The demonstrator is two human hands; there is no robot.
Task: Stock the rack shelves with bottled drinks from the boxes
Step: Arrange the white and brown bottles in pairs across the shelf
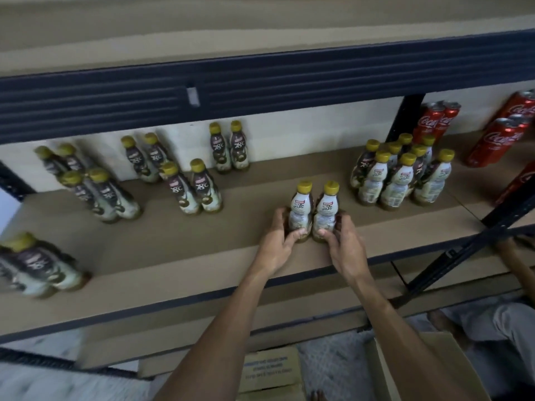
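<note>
Left hand [276, 240]: you had it wrapped round the lower body of the left bottle [300, 208], thumb across the front.
Right hand [344, 246]: your fingers were curled round the base of the right bottle [326, 209], gripping it the same way.
Pair in hand: both stood upright and touching side by side, gold caps up. Their bases appeared to rest on the shelf board [202, 256] near its front edge.
Position: between the spaced pairs on the left and the tight cluster [402, 175] on the right, apart from both.
Stocked so far: several pairs were along the back and middle, one of them at the wall [230, 146] and another at the far left front [37, 264]. The cluster held the most bottles.
Left to do: by my reading you were partway. Much bare board showed between the pairs, and the upper shelf [260, 30] showed nothing standing on it.
Supply: a printed box [272, 369] and an open box [428, 371] sat below the rack. Their contents could not be seen.
Next bay: cola cans [435, 120] stood past the upright.
Other person: an arm [516, 264] reached in at the right edge.
</note>
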